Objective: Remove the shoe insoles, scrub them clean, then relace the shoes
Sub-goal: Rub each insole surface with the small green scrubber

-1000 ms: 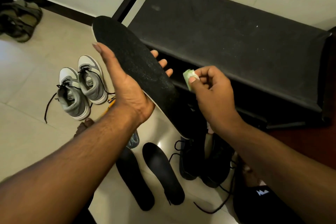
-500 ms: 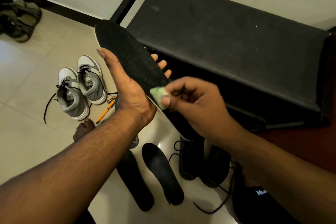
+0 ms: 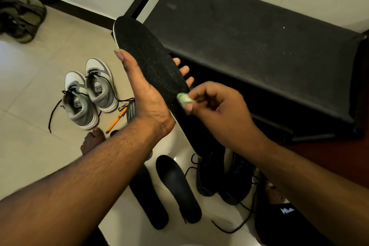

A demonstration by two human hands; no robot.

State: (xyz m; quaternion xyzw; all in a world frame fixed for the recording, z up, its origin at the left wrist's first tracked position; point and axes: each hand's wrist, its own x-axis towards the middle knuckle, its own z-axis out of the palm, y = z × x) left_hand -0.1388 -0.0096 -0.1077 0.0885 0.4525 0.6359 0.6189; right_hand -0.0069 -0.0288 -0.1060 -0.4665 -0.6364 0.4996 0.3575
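My left hand point(image 3: 146, 94) holds a long black insole point(image 3: 147, 60) from beneath, thumb along its left edge, fingertips showing past its right edge. My right hand point(image 3: 215, 110) pinches a small green-white scrub piece point(image 3: 183, 99) and presses it against the insole's right edge, near its middle. Two more black insoles point(image 3: 175, 183) lie side by side on the floor below. A pair of dark shoes point(image 3: 223, 175) with loose black laces stands right of them, partly hidden by my right forearm. A grey-white pair of sneakers point(image 3: 89, 94) sits on the left with loose laces.
A black shoe rack point(image 3: 249, 42) fills the upper right against the wall. An orange pen point(image 3: 115, 121) lies by the sneakers. Green sandals point(image 3: 22, 18) rest at the far left. My bare foot point(image 3: 92, 142) is on the tiled floor.
My right hand carried the scrub piece from beside the insole onto its surface and now rubs it at the right edge. The insole tilted slightly lower in my left hand.
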